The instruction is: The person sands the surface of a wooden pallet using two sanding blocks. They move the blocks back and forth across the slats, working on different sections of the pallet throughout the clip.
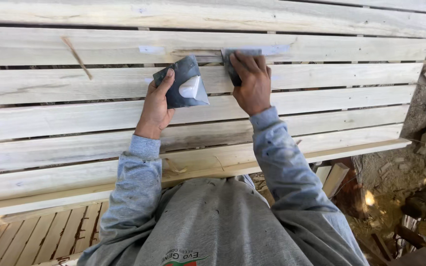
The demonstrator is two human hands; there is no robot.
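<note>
While our grey sweatshirt sleeves (139, 192) reach out over the pale slatted wooden panel (50, 123), our left hand (155, 106) curls around a dark flat metal plate (182, 83), thumb on top, holding it level, likely so the white dab of filler paste (191, 87) stays put. Just right of it, our right hand (251, 81) closes over a dark flat metal scraper (232, 61), pressing it against a farther slat where white smears (277, 50) show.

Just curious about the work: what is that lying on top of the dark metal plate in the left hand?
A pale blob of putty-like paste sits on the dark flat metal plate, held by the left hand. The slat behind the plate is covered.
</note>
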